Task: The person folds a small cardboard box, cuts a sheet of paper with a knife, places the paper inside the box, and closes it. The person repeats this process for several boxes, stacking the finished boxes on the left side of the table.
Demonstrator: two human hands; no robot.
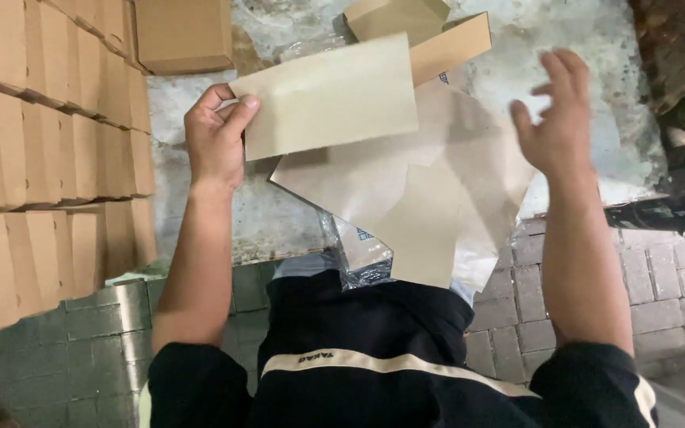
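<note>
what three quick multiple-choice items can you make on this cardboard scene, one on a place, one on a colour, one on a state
1. Where do the stacked folded boxes stand?
A. at the left of the view
B. at the right of the view
C. on the person's lap

2. What colour is the flat cardboard sheet in the left hand?
A. blue
B. light brown
C. white

3. What is the state of the right hand?
A. shut on a box
B. flat on the table
C. open, fingers spread, holding nothing

Answers:
1. A, the rows of boxes fill the left edge of the head view.
2. B, the sheet is plain tan, like the loose sheets lying under it.
3. C, the fingers are apart and raised above the sheets, and the left hand alone has a grip on the sheet's edge.
</note>
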